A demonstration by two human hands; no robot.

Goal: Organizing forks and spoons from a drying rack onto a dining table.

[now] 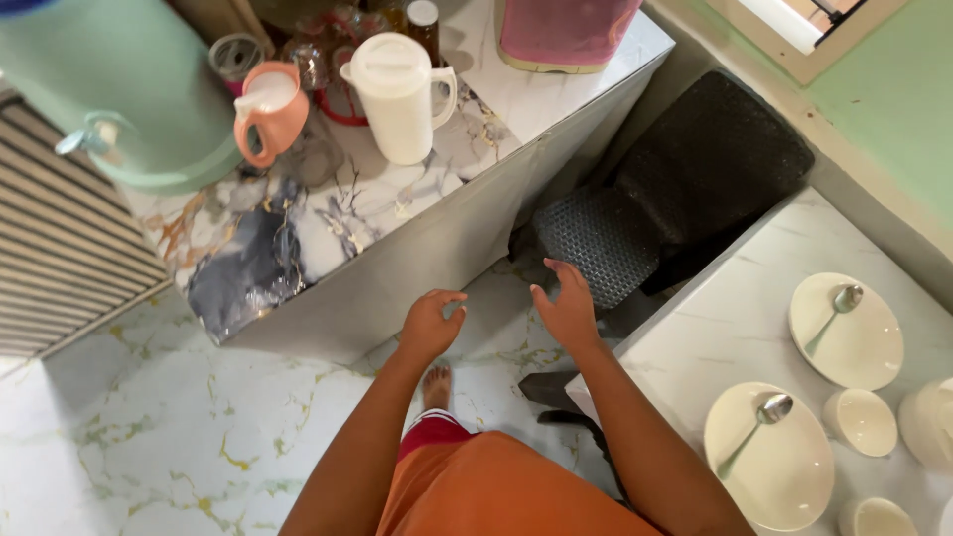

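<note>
Left hand (430, 324) loosely curled and empty, right hand (568, 310) with fingers spread, grip apart, both raised above the floor, nearest the black mesh-backed chair (685, 179) between marbled bench (387, 213) and white bench (730, 318).

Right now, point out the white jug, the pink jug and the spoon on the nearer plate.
white jug (397, 104), head view, on the middle of its body.
pink jug (278, 114), head view, on its side below the lid.
spoon (773, 407), head view, on its bowl, resting on the nearer plate (794, 486).
</note>
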